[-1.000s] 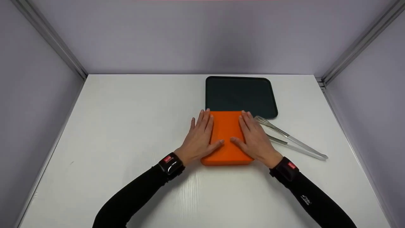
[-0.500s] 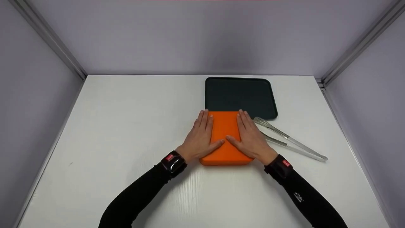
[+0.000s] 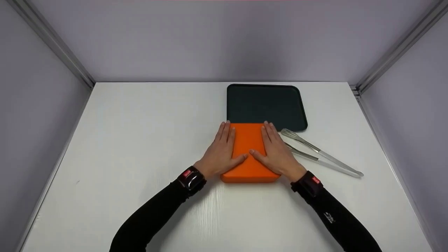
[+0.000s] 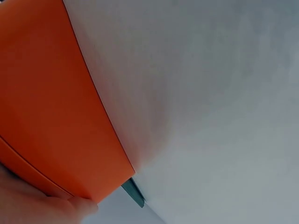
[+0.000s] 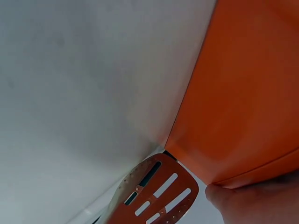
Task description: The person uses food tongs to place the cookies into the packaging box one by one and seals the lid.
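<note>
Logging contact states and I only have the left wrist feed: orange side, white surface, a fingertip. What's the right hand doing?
Observer: The right hand lies flat on the orange box, fingers straight, on its right half.
Operator: And the left, seen from above?
Observer: The left hand lies flat on the left half; the two thumbs nearly meet mid-lid.
Operator: Anything beside the box on the right?
Observer: Metal tongs lie on the white table; the right wrist view shows their slotted tip close to the box's far corner.
Operator: Behind it?
Observer: A dark tray lies right at the box's far edge.
</note>
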